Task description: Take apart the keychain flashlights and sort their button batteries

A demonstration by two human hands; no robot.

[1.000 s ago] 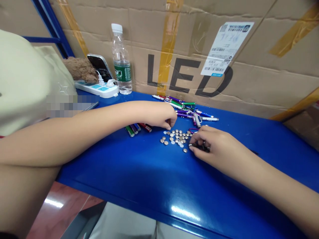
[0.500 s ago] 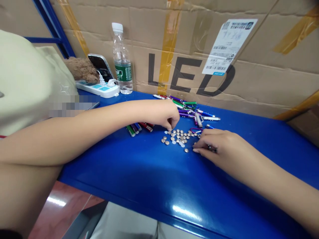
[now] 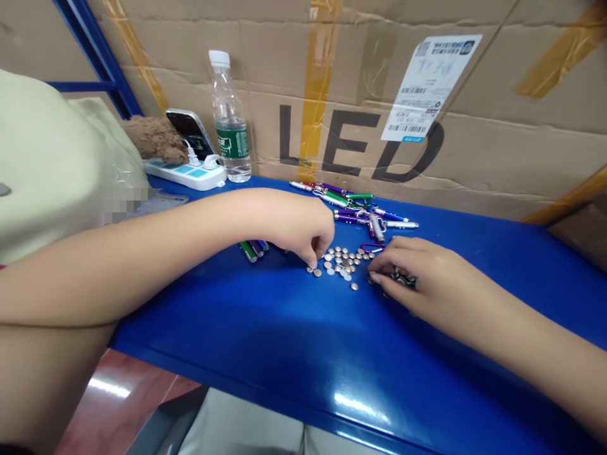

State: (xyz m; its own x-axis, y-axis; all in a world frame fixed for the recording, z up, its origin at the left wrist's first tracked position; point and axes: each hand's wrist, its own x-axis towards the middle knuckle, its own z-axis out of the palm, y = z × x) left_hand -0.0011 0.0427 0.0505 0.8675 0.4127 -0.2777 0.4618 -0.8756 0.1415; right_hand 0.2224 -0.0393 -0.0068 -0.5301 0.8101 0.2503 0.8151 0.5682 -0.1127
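Small round button cells [image 3: 345,261] lie in a loose cluster on the blue table [image 3: 265,322], with a few small white discs [image 3: 331,272] among them. My left hand [image 3: 308,227] reaches down at the cluster's left edge, thumb and finger pinched together right over a cell; whether one is between them I cannot make out. On the other side, my right hand [image 3: 417,268] is curled low over the table, with a button cell [image 3: 371,277] at its thumb and fingertip. Small shiny pieces [image 3: 402,277] show under its palm, too hidden to name.
Behind the cells lies a heap of coloured metal penlights [image 3: 351,218] with clips. More coloured tubes [image 3: 253,248] lie partly behind my left forearm. A water bottle [image 3: 231,142], a power strip [image 3: 190,174] and a phone [image 3: 190,133] stand by a large carton [image 3: 275,63]. A person sits at left.
My left hand has moved slightly left and toward me, from the cluster's back edge to its left edge. My right hand stays nearly in place, its fingers a little shifted.
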